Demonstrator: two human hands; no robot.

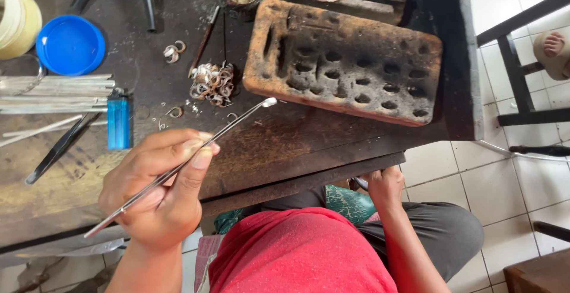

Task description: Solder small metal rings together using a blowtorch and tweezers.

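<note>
On the workbench (285, 150), a pile of rings (211, 84) lies at centre between the lighter (119, 122) at left and the pitted block (343, 62) at upper right, with the lid (70, 45) at upper left above the rods (53, 94).

A pitted charred block (344, 61) lies at the bench's right edge. A blue lid (70, 45) sits near the left edge, a blue lighter (118, 124) below it beside metal strips (53, 94).
</note>
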